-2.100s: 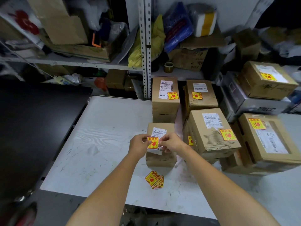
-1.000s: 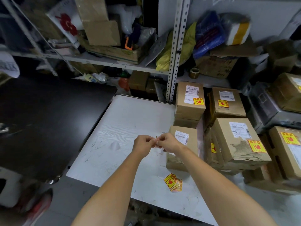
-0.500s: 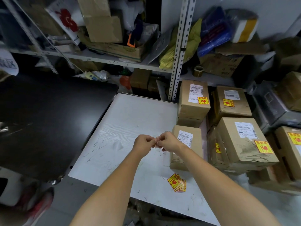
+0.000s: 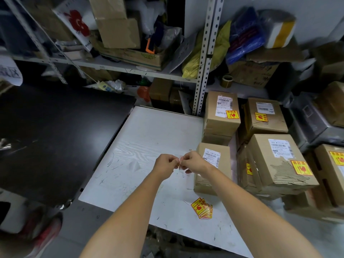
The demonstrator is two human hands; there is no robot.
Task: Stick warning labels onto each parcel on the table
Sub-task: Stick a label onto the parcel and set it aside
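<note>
Both hands meet above the white tabletop, each pinching the same red-and-yellow warning label between curled fingertips. The left hand grips it from one side and the right hand from the other. The label is turned edge-on to the camera, so only a thin sliver of it shows.

Two seconds earlier the label faced up, its print readable, and the hands held it directly over the small parcel. Now they sit just left of that parcel, over bare tabletop. Half a second ago the pose was almost the same.

The small parcel carries a white shipping slip, and no warning label shows on its top face. A fanned stack of spare labels lies flat on the tabletop near its front edge, in the same spot as before, below the right forearm.

Behind and to the right, the tall parcel, the rear parcel and the torn parcel each show a warning label. The view has swung left since the first frame, cutting off the farthest parcels at right.
</note>
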